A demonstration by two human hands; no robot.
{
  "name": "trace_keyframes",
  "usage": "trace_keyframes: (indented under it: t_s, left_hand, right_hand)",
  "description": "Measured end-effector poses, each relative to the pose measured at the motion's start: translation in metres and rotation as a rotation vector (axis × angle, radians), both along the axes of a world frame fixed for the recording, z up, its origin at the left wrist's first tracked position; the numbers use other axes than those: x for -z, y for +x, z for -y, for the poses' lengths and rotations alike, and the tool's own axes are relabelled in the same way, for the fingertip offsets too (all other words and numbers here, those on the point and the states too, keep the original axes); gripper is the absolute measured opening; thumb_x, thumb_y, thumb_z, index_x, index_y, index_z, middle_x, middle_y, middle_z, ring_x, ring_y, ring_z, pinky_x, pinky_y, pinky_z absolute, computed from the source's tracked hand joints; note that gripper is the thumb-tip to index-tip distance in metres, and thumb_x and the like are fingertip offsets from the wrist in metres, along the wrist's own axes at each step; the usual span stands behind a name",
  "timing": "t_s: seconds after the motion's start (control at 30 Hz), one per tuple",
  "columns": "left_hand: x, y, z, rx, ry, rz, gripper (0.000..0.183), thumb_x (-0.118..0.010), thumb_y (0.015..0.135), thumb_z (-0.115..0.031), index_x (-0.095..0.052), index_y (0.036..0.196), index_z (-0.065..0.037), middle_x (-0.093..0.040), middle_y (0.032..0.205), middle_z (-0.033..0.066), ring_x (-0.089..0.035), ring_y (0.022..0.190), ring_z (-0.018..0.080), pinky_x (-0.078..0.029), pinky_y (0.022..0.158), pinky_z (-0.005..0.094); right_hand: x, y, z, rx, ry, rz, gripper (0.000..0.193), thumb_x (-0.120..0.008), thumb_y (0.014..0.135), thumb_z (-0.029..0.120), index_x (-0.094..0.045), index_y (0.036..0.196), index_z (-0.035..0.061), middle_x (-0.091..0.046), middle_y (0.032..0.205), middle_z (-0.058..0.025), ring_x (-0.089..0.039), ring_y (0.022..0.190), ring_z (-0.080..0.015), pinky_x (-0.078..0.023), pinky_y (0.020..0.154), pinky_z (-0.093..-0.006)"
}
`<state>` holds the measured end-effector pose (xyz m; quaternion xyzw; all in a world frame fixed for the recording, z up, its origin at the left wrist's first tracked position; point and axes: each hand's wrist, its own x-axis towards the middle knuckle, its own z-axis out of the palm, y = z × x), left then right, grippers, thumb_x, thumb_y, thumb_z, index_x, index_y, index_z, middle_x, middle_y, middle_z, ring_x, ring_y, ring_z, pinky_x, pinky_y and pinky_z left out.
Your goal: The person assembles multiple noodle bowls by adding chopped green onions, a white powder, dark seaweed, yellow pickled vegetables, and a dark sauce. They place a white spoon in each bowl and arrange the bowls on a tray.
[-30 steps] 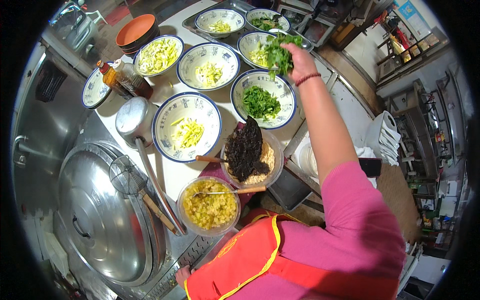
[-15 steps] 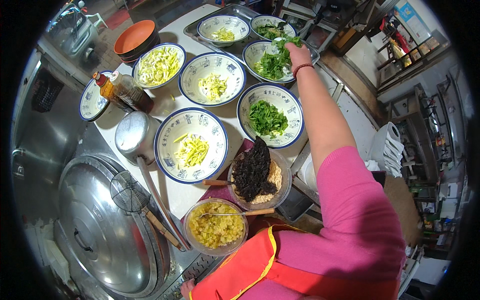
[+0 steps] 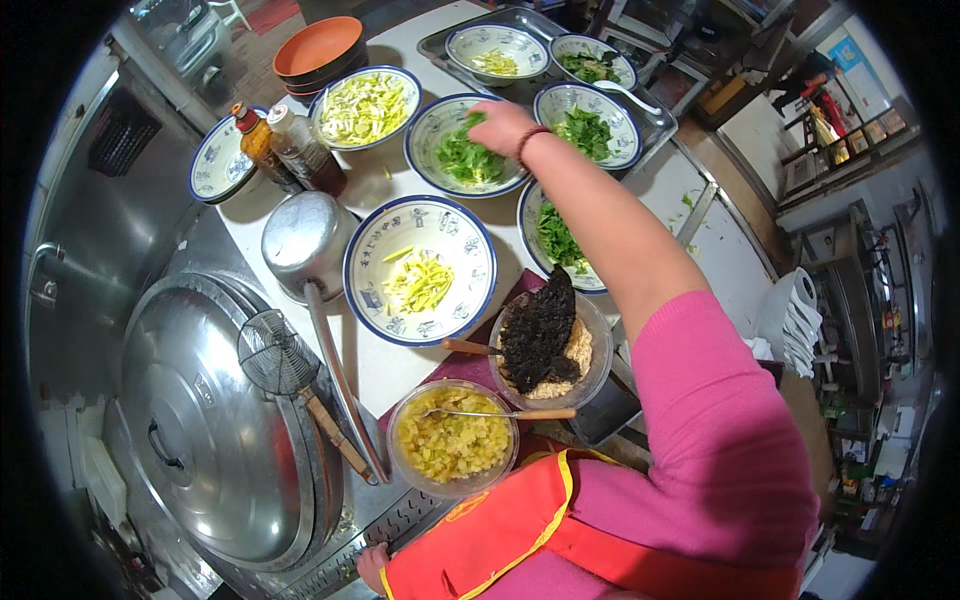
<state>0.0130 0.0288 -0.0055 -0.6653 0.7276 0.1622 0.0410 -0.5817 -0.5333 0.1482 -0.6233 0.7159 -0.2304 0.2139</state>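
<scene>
My right hand (image 3: 500, 130) is over a blue-rimmed white bowl (image 3: 422, 128), fingers closed round chopped green herbs (image 3: 470, 160). More herbs lie beneath it on pale yellow shreds. Just right of it, a bowl of herbs (image 3: 588, 133) holds a white-handled spoon (image 3: 625, 95); a nearer bowl with greens (image 3: 556, 235) is partly behind my forearm. Closer to me, another bowl holds only yellow shreds (image 3: 420, 280). My left hand (image 3: 373, 568) rests low by the perforated metal strip (image 3: 400, 520), its fingers mostly hidden by the red apron (image 3: 480, 530).
A tub of diced yellow-green vegetable (image 3: 455, 445) and a tub with dark shredded food (image 3: 540, 330) stand near me. Left are a lidded steel pot (image 3: 215, 420), wire skimmer (image 3: 277, 355), long-handled metal pot (image 3: 305, 245) and two sauce bottles (image 3: 305, 150). Orange bowls (image 3: 320, 50) are stacked behind.
My right hand has moved left from the far right bowl to the middle bowl with a bunch of herbs. Herbs now lie in that bowl. The whole view has shifted slightly.
</scene>
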Motion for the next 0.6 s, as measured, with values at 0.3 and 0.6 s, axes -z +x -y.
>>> trace_keyframes:
  t_s: [0.3,0.6]
  left_hand:
    - [-0.007,-0.01,0.007,-0.005,0.008,0.024,0.041,-0.067,0.074,-0.031,-0.063,0.109,-0.01,-0.06,0.092,0.0128,-0.057,0.086,0.0334,-0.045,0.076,0.045]
    - [-0.023,-0.035,0.019,-0.01,0.046,0.068,0.043,-0.067,0.074,-0.029,-0.062,0.113,-0.01,-0.061,0.093,0.0132,-0.057,0.087,0.0335,-0.046,0.077,0.0448]
  right_hand:
    - [-0.023,-0.019,0.009,0.186,0.043,0.73,0.033,-0.063,0.078,0.005,-0.061,0.11,0.0003,-0.066,0.093,-0.0136,-0.066,0.082,-0.0215,-0.055,0.071,-0.0321]
    - [-0.044,-0.088,0.132,0.245,-0.423,0.703,0.037,-0.064,0.084,0.019,-0.057,0.113,-0.0028,-0.066,0.097,-0.0108,-0.064,0.086,-0.0211,-0.052,0.079,-0.0343]
